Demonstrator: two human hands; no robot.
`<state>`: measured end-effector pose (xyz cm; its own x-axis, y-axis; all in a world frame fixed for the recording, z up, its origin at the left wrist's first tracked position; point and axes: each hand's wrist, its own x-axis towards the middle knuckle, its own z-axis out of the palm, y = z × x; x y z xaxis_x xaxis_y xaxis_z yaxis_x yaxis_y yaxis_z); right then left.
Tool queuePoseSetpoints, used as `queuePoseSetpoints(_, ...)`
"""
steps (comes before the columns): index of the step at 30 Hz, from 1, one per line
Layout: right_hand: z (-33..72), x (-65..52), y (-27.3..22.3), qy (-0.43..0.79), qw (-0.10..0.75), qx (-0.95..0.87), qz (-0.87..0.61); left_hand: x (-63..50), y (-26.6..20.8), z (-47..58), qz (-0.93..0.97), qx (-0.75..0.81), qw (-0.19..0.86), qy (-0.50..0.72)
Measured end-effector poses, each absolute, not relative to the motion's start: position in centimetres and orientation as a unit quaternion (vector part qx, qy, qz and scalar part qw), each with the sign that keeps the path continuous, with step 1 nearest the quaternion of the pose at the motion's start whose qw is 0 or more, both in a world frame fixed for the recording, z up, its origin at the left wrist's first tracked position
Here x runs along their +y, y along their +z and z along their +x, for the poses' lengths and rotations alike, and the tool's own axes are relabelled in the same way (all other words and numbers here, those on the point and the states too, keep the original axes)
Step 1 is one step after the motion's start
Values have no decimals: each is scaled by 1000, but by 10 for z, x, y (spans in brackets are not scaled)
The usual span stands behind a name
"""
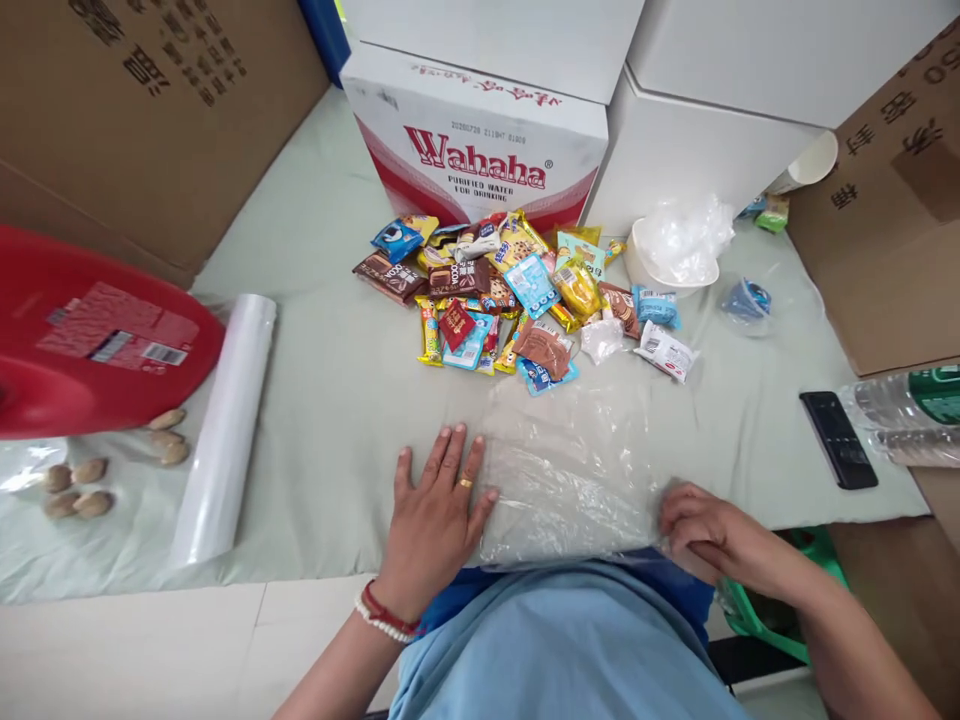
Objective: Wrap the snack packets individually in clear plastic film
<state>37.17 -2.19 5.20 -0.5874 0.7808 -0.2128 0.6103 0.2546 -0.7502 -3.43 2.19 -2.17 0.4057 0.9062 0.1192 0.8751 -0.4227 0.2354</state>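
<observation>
Pale green cloth (315, 400): left hand (435, 515) flat, open on plastic bag (570, 470); right hand (709, 535) prob. pinching edge.

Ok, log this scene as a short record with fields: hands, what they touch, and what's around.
left hand: flat on the table, fingertips at the clear plastic bag
right hand: pinching the bag's right edge
snack pile: beyond the bag, before the Wahaha box
plastic roll: left of the hands
nuts: far left, by the red container
phone: right side

Clear crinkled plastic bag (570, 480), glossy foil snack wrappers (517, 290), matt cloth table cover (337, 380)
</observation>
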Motion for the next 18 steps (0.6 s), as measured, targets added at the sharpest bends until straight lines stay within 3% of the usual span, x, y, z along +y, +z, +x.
queuePoseSetpoints(4, 377, 29, 77, 339, 140, -762, -534, 18, -20, -33, 839, 529, 62, 112)
queuePoseSetpoints(8, 311, 114, 63, 225, 193, -769, -566, 18, -20, -32, 842, 524, 63, 112)
queuePoseSetpoints(14, 230, 184, 23, 164, 102, -769, -609, 13, -25, -35, 844, 516, 17, 145)
queuePoseSetpoints(18, 254, 178, 19, 105, 128, -750, -641, 13, -21, -36, 877, 447, 37, 171)
